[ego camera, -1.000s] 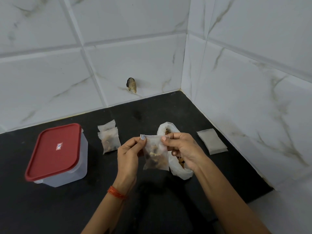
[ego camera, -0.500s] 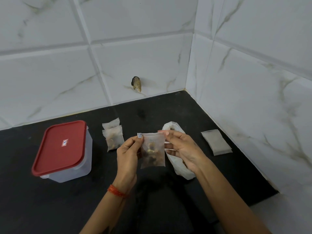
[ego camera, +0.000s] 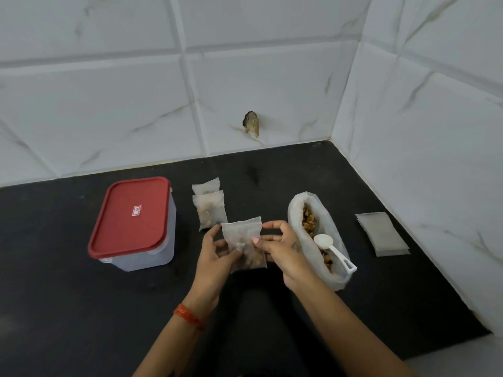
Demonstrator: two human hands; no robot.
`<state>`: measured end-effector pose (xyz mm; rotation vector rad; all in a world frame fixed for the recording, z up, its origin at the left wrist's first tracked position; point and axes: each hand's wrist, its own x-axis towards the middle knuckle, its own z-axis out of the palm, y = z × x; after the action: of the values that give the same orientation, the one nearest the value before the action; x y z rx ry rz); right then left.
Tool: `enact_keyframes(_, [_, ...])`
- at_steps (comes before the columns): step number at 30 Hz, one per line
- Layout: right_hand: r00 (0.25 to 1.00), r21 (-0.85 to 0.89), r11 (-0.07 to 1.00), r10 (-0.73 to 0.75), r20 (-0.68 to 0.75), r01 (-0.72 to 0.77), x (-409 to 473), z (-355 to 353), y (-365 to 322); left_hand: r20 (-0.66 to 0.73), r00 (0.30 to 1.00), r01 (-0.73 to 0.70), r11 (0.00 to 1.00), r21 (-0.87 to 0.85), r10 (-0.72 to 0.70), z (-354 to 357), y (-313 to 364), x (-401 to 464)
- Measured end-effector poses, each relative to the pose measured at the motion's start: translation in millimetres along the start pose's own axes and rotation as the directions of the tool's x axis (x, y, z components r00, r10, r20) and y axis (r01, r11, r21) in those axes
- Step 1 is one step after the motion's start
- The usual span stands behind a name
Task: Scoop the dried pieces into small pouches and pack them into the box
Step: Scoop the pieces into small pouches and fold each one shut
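Observation:
A small translucent pouch (ego camera: 243, 232) with dried pieces in its lower half is held between both hands over the black counter. My left hand (ego camera: 215, 254) pinches its left side and my right hand (ego camera: 280, 247) pinches its right side. To the right lies an open white bag of dried pieces (ego camera: 313, 227) with a white plastic scoop (ego camera: 330, 247) resting in it. Two filled pouches (ego camera: 211, 209) lie overlapping behind my left hand. The clear box with a red lid (ego camera: 133, 219) stands shut at the left.
A stack of flat unfilled pouches (ego camera: 381, 234) lies at the right near the tiled wall. White marble-look tiles close the corner behind and to the right. A dark chipped spot (ego camera: 251, 123) marks the back wall. The black counter (ego camera: 68, 308) stretches to the front left.
The hands have lowered the pouch a little and shifted their grip from its top corners to its sides. The right hand has moved off the bag, so the scoop now shows.

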<state>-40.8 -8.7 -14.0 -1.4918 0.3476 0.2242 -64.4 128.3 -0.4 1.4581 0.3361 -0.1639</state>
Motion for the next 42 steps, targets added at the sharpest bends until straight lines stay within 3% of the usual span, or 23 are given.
enact_keyframes(8, [0.982, -0.262, 0.948, -0.188, -0.011, 0.178, 38, 50, 11, -0.151, 0.964, -0.139, 0.902, 0.408, 0.217, -38, -15, 43])
enact_keyframes(13, [0.96, -0.379, 0.886, -0.278, 0.03, 0.268, 67, 74, 7, -0.199, 0.926, -0.179, 0.84, 0.513, 0.319, -46, -13, 81])
enact_keyframes(22, [0.904, -0.643, 0.674, -0.421, 0.072, 0.365, 87, 83, 31, -0.182, 0.919, -0.17, 0.766, 0.62, 0.351, -50, -36, 100])
enact_keyframes(25, [0.817, -0.69, 0.556, -0.57, 0.09, 0.464, 82, 83, 38, -0.147, 0.87, -0.227, 0.647, 0.727, 0.47, -48, -44, 96])
enact_keyframes(28, [0.751, -0.719, 0.429, -0.63, 0.196, 0.547, 80, 84, 46, 0.012, 0.803, -0.32, 0.413, 0.853, 0.596, -46, -52, 94])
enact_keyframes(31, [0.776, -0.72, 0.386, -0.534, 0.336, 0.577, 79, 80, 48, 0.116, 0.826, -0.321, 0.29, 0.902, 0.551, -46, -56, 95])
enact_keyframes(37, [0.841, -0.75, 0.385, -0.312, 0.443, 0.538, 77, 70, 37, 0.163, 0.887, -0.303, 0.28, 0.911, 0.432, -49, -48, 92])
enact_keyframes(42, [0.835, -0.72, 0.433, -0.366, 0.41, 0.543, 61, 57, 16, 0.124, 0.859, -0.359, 0.412, 0.837, 0.496, -31, -30, 74])
